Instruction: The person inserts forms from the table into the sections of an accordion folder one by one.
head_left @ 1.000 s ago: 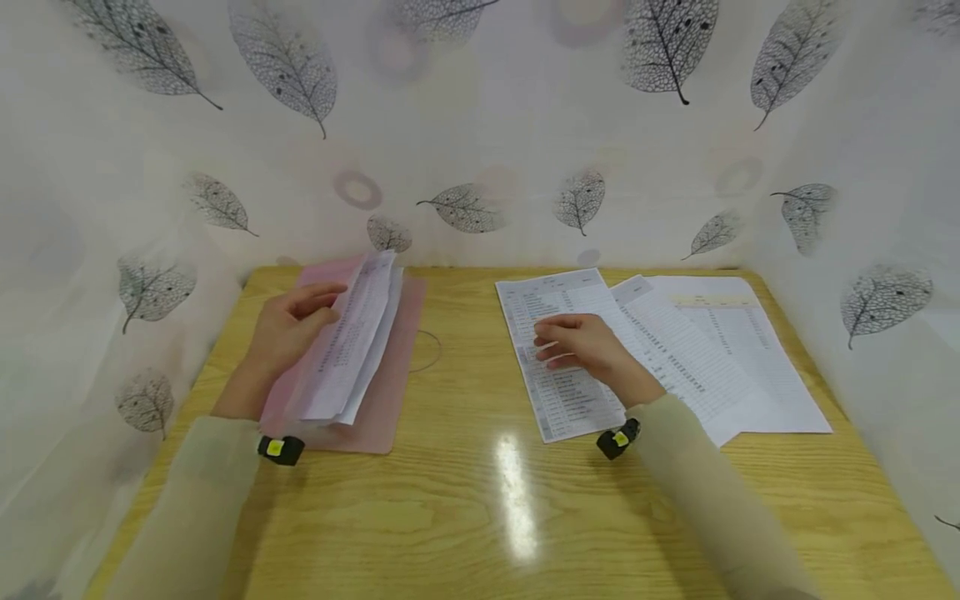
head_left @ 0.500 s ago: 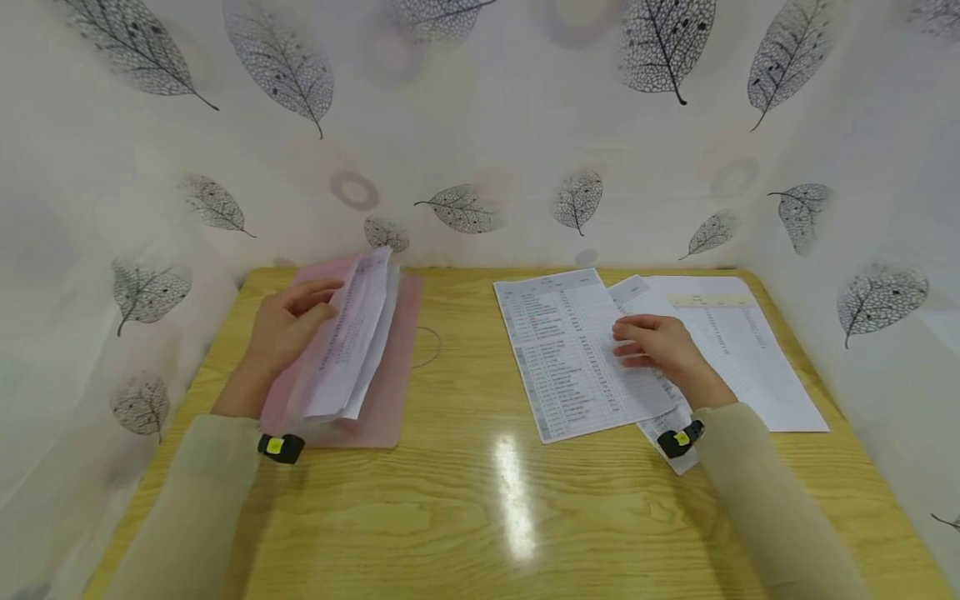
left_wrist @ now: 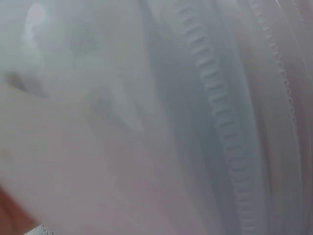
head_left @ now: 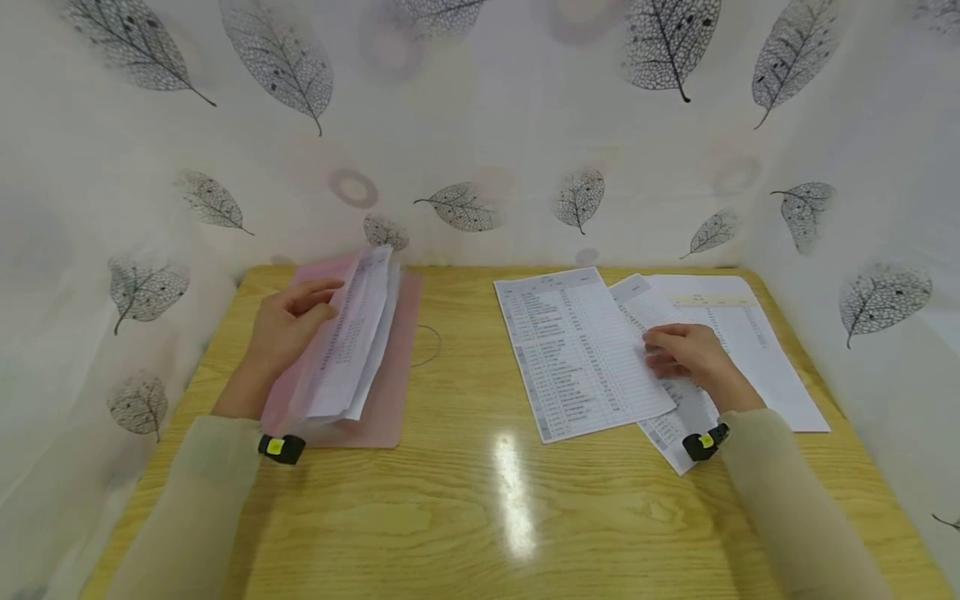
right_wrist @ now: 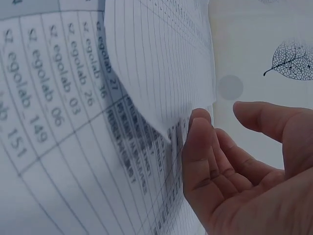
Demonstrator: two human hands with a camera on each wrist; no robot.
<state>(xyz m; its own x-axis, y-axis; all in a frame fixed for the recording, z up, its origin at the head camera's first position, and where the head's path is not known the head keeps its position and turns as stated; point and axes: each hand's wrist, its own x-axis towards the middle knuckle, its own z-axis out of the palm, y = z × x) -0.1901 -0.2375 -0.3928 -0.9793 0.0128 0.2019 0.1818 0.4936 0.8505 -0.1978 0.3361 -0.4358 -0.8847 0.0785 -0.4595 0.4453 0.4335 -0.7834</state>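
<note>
My left hand holds up the cover side of a pink folder at the left. Printed pages stand half raised inside it. Up close in the left wrist view, translucent plastic sleeves fill the picture, blurred, with ridged edges. My right hand is over the overlapping printed sheets at the right. In the right wrist view its thumb stands apart from the fingers, whose tips are right at the paper. The leftmost table sheet partly covers a second sheet under the hand.
A third white sheet with a yellowish header band lies furthest right. A thin ring-shaped line shows on the wooden table beside the folder. Leaf-patterned curtain encloses the table's back and sides.
My right hand has moved rightward from the leftmost sheet. The second sheet has slid left and nearer to me, further beneath the first. My left hand stays in place.
</note>
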